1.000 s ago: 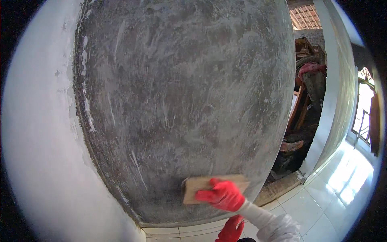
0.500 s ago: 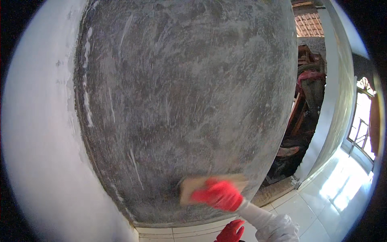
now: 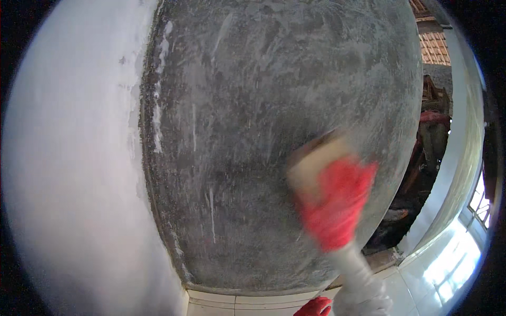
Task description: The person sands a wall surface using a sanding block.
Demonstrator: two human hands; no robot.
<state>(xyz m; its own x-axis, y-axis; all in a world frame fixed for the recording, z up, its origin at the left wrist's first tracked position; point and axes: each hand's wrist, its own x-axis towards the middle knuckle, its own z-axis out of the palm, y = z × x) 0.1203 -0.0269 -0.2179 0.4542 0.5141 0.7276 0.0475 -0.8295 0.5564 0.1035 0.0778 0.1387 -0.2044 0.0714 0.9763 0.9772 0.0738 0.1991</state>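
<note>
The dark grey wall (image 3: 247, 105) has a matt, cement-like skin, mottled with paler scuffs and thin whitish vertical streaks; a ragged, crusty seam runs down its left side, where it meets a smooth white wall (image 3: 74, 158); glossy pale floor tiles (image 3: 421, 282) lie at its foot, and ribbed terracotta roof tiles (image 3: 435, 50) show through the gap on the right. The flat board (image 3: 313, 163), light tan with a darker edge, apparently wooden and roughly rectangular, is tilted against the lower right part of the grey wall; the right hand (image 3: 340, 203), in a red glove, is closed over it, its fingers blurred; the left hand (image 3: 314, 307), also red-gloved, is cut off at the lower edge, so its openness and any hold cannot be told.
</note>
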